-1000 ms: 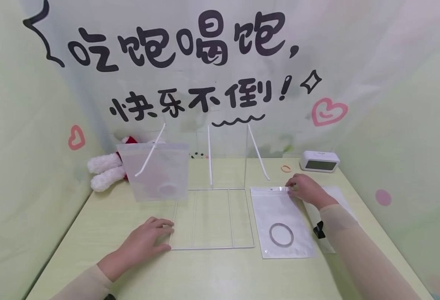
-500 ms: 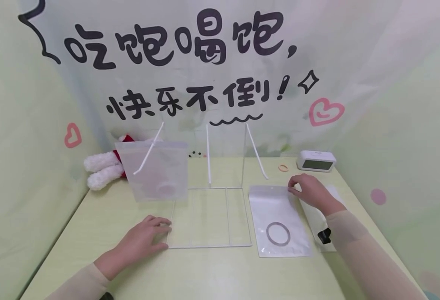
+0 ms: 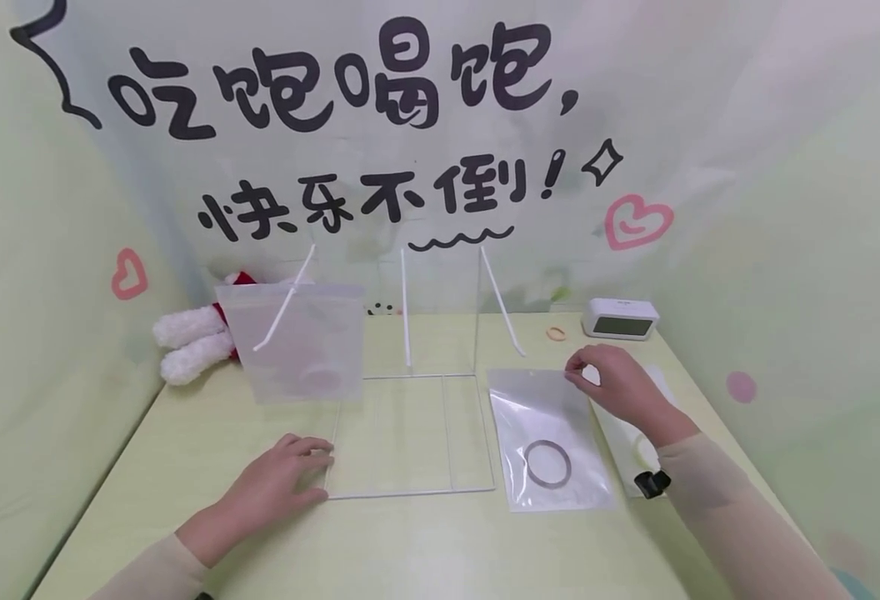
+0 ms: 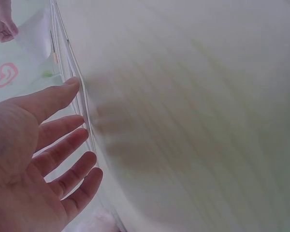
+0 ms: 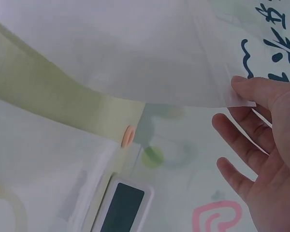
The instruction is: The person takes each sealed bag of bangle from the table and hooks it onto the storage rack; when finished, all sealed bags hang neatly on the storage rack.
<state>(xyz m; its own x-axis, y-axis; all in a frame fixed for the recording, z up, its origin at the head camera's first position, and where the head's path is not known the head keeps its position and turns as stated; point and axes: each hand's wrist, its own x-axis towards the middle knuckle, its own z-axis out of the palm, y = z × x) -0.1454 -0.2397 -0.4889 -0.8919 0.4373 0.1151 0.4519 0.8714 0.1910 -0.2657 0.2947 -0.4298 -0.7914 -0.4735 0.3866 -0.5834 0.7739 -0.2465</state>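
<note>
My right hand (image 3: 620, 385) pinches the top right corner of a clear-fronted zip bag (image 3: 541, 408) between thumb and forefinger; in the right wrist view the other fingers spread apart below the bag's edge (image 5: 183, 82). A round band (image 3: 527, 463) shows within the bag. My left hand (image 3: 282, 473) rests at the left side of a white wire rack (image 3: 410, 493), fingertips against its base frame, fingers relaxed. Upright prongs rise from the rack's back. From the left prong (image 3: 284, 312) hangs a frosted bag (image 3: 297, 354); the middle and right prongs carry nothing.
Another white bag (image 3: 620, 442) lies at the right, partly under my right forearm. A white digital clock (image 3: 620, 321) and a small orange ring (image 3: 556, 333) sit at the back right. A plush toy (image 3: 196, 342) lies at the back left.
The bag's top has lifted slightly at the corner held by my right hand, and its surface now shines. My left hand stays at the rack. The head view has turned a little to the right.
</note>
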